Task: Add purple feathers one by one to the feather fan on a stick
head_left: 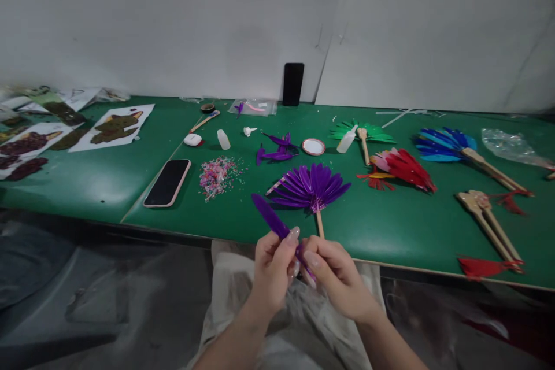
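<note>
A long purple feather (269,215) slants up to the left from between my hands, just in front of the table edge. My left hand (277,266) pinches it along its middle, thumb on top. Lower down, my right hand (333,277) has its fingers closed on the feather's narrow end, close beside the left hand. Beyond them lies a purple feather fan (318,185) with a wooden handle, its feathers spread out and pinkish bits at their base. Several loose purple feathers (280,153) lie farther back on the green table.
Left of the fan are a heap of colourful chips (217,176), a phone (168,184) and a small white bottle (223,139). A glue bottle (347,140) leans by a green feather fan (377,132). Red (410,169) and blue feather fans (446,144) lie rightward. A dark phone (293,84) stands against the partition.
</note>
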`<move>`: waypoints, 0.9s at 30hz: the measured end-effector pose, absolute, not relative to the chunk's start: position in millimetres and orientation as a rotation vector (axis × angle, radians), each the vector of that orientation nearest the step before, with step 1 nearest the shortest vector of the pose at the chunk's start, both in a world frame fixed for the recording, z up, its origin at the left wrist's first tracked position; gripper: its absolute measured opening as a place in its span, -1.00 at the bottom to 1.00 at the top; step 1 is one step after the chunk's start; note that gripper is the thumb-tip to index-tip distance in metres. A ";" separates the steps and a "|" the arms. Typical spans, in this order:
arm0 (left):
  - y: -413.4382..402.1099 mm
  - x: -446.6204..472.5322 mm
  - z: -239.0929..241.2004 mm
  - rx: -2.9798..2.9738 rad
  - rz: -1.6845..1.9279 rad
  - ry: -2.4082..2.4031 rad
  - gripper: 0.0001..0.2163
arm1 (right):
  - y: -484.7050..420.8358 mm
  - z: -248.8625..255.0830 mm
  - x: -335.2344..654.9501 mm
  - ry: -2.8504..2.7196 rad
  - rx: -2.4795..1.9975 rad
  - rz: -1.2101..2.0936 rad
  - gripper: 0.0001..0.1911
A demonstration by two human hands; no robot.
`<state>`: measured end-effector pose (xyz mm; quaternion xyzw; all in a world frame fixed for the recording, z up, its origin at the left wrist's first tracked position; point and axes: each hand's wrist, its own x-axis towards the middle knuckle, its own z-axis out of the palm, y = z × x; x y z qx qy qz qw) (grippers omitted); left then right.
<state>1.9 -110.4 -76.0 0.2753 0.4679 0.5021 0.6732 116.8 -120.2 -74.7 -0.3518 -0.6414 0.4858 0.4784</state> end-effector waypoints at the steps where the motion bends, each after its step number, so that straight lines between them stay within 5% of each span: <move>1: -112.3 3.2 -76.4 0.614 1.155 1.045 -0.54 | -121.4 -75.2 114.8 -1.510 -0.839 1.218 -0.61; 27: -122.2 3.8 -61.4 0.503 1.164 0.947 -0.53 | -131.9 -64.8 111.8 -1.065 -0.932 1.350 -0.64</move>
